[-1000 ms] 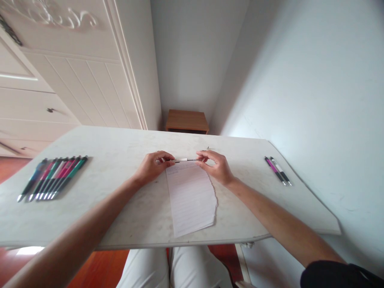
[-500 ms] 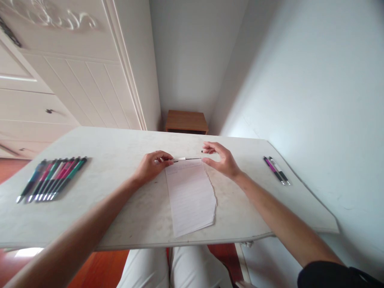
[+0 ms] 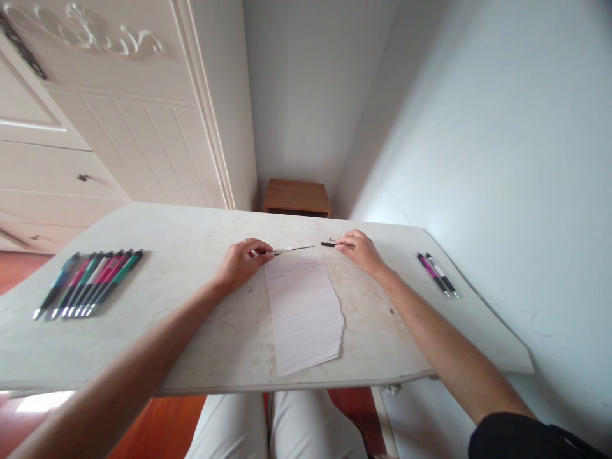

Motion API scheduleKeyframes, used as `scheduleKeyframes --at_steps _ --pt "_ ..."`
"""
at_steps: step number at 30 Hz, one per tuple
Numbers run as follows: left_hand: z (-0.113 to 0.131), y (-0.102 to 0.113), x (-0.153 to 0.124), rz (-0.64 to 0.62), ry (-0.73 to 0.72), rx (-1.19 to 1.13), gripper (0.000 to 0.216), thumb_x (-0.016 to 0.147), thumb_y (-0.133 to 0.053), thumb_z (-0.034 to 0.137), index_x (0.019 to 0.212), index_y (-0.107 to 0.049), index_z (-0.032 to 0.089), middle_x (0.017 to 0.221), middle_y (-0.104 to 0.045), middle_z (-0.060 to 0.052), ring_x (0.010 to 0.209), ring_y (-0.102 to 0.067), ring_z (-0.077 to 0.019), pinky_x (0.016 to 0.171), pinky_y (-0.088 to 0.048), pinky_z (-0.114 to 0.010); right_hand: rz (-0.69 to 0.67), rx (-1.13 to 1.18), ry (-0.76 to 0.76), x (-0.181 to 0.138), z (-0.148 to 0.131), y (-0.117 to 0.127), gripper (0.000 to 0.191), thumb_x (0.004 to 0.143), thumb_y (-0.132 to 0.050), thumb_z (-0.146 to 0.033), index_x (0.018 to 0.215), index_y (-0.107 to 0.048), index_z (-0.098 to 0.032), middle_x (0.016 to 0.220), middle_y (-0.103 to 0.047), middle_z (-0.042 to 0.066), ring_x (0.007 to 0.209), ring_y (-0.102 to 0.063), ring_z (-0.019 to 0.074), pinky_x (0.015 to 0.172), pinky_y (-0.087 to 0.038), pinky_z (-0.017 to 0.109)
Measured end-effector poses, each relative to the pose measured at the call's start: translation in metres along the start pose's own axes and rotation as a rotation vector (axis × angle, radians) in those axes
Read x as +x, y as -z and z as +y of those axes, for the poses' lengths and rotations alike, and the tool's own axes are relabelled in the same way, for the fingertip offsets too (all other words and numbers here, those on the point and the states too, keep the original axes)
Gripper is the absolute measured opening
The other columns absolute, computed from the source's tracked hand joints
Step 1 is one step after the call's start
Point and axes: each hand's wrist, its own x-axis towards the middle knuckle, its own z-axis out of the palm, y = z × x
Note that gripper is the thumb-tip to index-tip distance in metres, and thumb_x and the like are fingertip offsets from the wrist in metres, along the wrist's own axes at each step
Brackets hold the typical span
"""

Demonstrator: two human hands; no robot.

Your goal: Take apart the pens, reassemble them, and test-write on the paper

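White counter [image 3: 210, 223] seen from the seated position. A lined sheet of paper [image 3: 306, 325], its right edge torn, lies at the centre. A row of coloured pens [image 3: 90, 284] lies at far left, side by side. The hands are well apart: the left hand [image 3: 245, 262] is closed on a white pen barrel [image 3: 284, 250] at the paper's top edge; the right hand [image 3: 359, 250] pinches a dark tubular piece [image 3: 328, 245]. Two pens [image 3: 437, 275], one purple, one white, lie at right. A thin refill [image 3: 303, 247] projects from the barrel toward the dark tubular piece, not touching it.
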Motion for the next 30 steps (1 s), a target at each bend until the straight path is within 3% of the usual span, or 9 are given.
scheduleKeyframes --at_steps 14,30 --pt "-0.004 0.003 0.001 0.030 -0.008 0.046 0.023 0.079 -0.063 0.039 0.087 -0.075 0.021 0.083 -0.072 -0.003 0.071 -0.059 -0.0175 0.072 -0.050 -0.031 0.052 0.112 0.197 -0.007 -0.044 0.007 0.008 0.089 -0.064 -0.026 0.092 -0.068 -0.021 0.091 -0.073 0.004 0.083 -0.069 0.0202 0.080 -0.051 0.032" --pt "-0.003 0.003 0.000 -0.016 -0.042 0.055 0.029 0.081 -0.061 0.045 0.088 -0.073 0.020 0.085 -0.071 -0.005 0.073 -0.060 -0.0183 0.073 -0.049 -0.031 0.015 0.096 0.260 -0.007 -0.049 0.008 0.009 0.090 -0.061 -0.028 0.090 -0.068 -0.021 0.084 -0.070 0.005 0.078 -0.066 0.0196 0.075 -0.050 0.032"
